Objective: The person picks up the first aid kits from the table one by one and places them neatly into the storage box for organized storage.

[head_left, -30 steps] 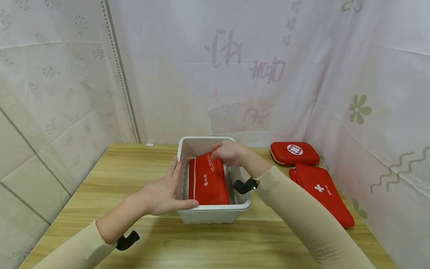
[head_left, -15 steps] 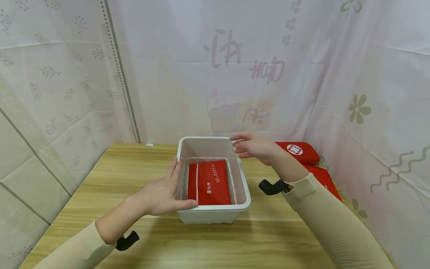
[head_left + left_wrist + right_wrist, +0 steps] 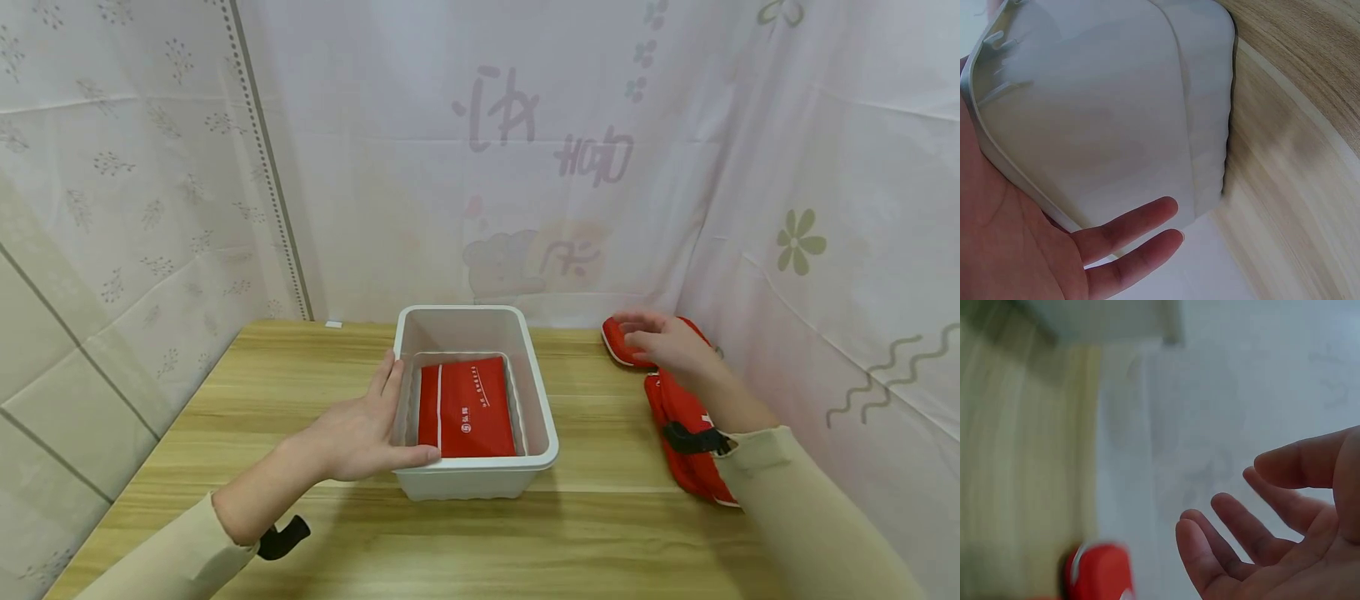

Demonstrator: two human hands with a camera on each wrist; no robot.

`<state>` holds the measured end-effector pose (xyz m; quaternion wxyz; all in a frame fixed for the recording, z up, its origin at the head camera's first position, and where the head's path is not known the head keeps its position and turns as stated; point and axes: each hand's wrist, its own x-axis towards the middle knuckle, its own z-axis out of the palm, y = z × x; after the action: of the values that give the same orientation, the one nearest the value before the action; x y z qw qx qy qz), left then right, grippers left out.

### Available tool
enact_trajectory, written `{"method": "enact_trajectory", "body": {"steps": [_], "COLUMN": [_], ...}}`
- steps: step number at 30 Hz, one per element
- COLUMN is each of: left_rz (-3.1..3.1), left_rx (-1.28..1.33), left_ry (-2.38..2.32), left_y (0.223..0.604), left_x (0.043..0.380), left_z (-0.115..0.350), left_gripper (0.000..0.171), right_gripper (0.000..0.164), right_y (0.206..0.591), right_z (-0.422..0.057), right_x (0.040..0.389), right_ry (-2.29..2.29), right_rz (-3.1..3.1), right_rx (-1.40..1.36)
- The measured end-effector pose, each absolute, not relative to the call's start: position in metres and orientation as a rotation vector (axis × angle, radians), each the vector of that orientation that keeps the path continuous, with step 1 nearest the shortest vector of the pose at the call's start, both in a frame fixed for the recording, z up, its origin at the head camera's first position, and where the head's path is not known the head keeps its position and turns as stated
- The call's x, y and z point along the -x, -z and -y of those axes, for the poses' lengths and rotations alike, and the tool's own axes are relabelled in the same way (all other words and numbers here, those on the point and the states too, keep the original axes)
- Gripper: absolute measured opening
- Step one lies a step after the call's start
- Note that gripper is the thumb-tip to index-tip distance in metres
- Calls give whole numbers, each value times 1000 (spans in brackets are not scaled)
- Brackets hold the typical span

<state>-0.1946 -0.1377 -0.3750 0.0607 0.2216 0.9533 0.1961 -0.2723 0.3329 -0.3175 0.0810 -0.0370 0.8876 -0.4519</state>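
Observation:
A red pouch (image 3: 476, 408) with white print lies flat inside a white plastic bin (image 3: 536, 392). My left hand (image 3: 356, 433) rests at the bin's left front corner, its thumb along the front rim. In the left wrist view, straight fingers (image 3: 1135, 228) of that hand lie along the bin's outer wall. My right hand (image 3: 667, 342) is over a red hard case (image 3: 617, 343) at the back right, fingers loosely bent and nothing between them. The right wrist view shows that hand (image 3: 1279, 525) with its fingers spread, apart from the blurred case (image 3: 1105, 572).
A red first-aid pouch (image 3: 675, 433) lies just in front of the hard case, partly covered by the right wrist and sleeve. The wooden table (image 3: 337, 542) meets a printed curtain (image 3: 360, 208) at the back and sides. A small white piece (image 3: 333, 323) lies at the back edge.
My right hand has let go of the pouch in the bin and moved right to over the hard case. That pouch now lies flat. The left hand has stayed on the bin.

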Motion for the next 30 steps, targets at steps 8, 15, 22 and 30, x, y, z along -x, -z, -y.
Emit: {"method": "enact_trajectory", "body": {"steps": [8,15,22,30], "left_rz": [-2879,-2883,-2882,-2884], "left_rx": [-682,-672,-671,-666], "left_ry": [-607,-601,-600,-596], "left_y": [374,374,375,375], "left_x": [195,195,195,195], "left_z": [137,138,138,138], "left_gripper": [141,142,142,142], "right_gripper": [57,60,74,81], "right_y": [351,381,407,414], "right_z": [-406,-461,-486,-492], "right_x": [255,245,238,231], "right_ry": [1109,850,787,759], "right_rz": [-2797,-2834,-2747,-2722], "right_rx": [-24,-119,-122,-127]}}
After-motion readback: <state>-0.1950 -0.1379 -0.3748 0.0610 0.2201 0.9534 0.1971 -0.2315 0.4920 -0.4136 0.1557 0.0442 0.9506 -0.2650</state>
